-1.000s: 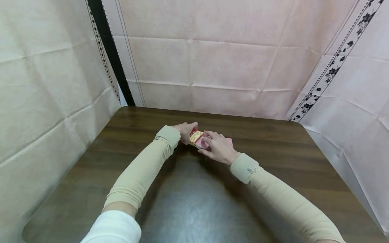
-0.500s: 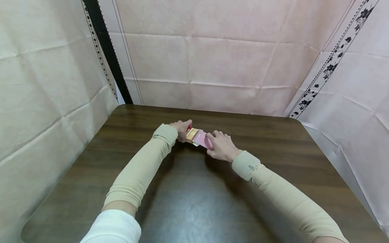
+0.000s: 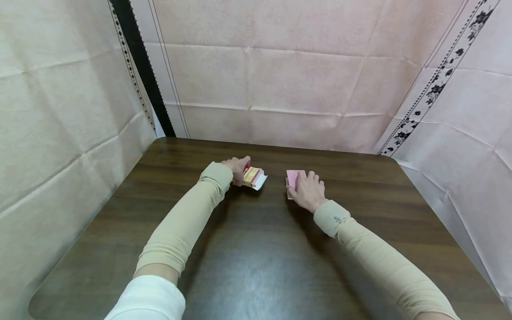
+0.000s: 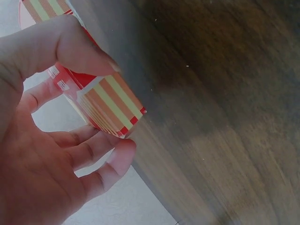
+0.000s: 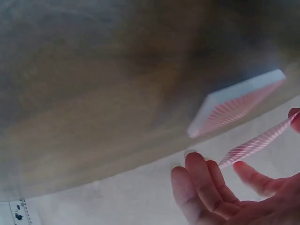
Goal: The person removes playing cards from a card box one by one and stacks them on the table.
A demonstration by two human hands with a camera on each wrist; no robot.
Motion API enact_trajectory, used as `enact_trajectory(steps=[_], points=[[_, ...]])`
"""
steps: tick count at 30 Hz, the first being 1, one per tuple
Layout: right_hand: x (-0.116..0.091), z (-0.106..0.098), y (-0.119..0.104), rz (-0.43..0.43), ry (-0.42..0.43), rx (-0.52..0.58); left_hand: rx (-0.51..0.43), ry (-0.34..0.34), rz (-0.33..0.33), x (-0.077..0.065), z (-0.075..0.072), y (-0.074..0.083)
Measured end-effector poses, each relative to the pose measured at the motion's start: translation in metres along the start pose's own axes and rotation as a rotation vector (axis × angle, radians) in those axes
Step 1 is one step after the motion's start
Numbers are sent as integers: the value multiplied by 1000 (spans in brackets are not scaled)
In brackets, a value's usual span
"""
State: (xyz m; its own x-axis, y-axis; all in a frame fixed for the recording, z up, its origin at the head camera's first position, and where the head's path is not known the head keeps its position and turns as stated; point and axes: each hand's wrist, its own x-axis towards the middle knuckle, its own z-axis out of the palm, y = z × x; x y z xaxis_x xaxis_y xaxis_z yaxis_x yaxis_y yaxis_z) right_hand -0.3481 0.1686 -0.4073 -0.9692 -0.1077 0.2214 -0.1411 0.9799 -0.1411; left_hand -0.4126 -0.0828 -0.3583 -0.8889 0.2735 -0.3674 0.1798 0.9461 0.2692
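My left hand (image 3: 237,170) grips a playing-card box (image 3: 252,176) with red and yellow stripes. Its white flap stands open at the right end. In the left wrist view, the thumb lies on one side of the striped box (image 4: 112,101) and fingers on the other. To the right, my right hand (image 3: 310,191) is over pink-backed playing cards (image 3: 293,178). The right wrist view shows a pink patterned playing card (image 5: 255,146) pinched between thumb and finger. A thicker deck of cards (image 5: 239,101) with white edges appears apart from the fingertips, over the table surface.
The brown wooden table (image 3: 248,249) has rounded corners. Pale cloth (image 3: 260,84) hangs behind its far edge and along both sides. A black strip (image 3: 148,66) runs down the cloth at the left, and a floral border (image 3: 436,89) at the right.
The pink cards have come out of the box and moved right with my right hand, leaving a gap between the hands. My left hand still holds the box, slightly farther left.
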Motion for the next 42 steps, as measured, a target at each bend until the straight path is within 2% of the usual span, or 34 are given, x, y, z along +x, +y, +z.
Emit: enact_trajectory(steps=[3, 9, 19, 27, 32, 35, 37, 39, 42], points=[[0, 6, 3, 32, -18, -22, 6, -1, -9, 6, 2, -2], [0, 14, 2, 35, -60, -64, 27, -13, -25, 13, 3, -3], [2, 17, -5, 45, -90, -128, 26, -29, -13, 7, 2, -1], [0, 17, -7, 47, -106, -148, 19, -20, 30, -2, 0, -1], [-3, 18, -5, 48, -127, -147, 34, -11, 41, 2, 4, 1], [-3, 17, -5, 45, -112, -152, 48, -6, 45, 6, 6, 3], [-2, 15, -5, 26, -78, -145, 51, 3, 48, 4, 5, 5], [0, 11, -7, -30, -27, -117, 54, 15, 51, 3, 4, 7], [2, 4, -12, -198, 51, -11, 60, 30, 62, 0, 1, 11]])
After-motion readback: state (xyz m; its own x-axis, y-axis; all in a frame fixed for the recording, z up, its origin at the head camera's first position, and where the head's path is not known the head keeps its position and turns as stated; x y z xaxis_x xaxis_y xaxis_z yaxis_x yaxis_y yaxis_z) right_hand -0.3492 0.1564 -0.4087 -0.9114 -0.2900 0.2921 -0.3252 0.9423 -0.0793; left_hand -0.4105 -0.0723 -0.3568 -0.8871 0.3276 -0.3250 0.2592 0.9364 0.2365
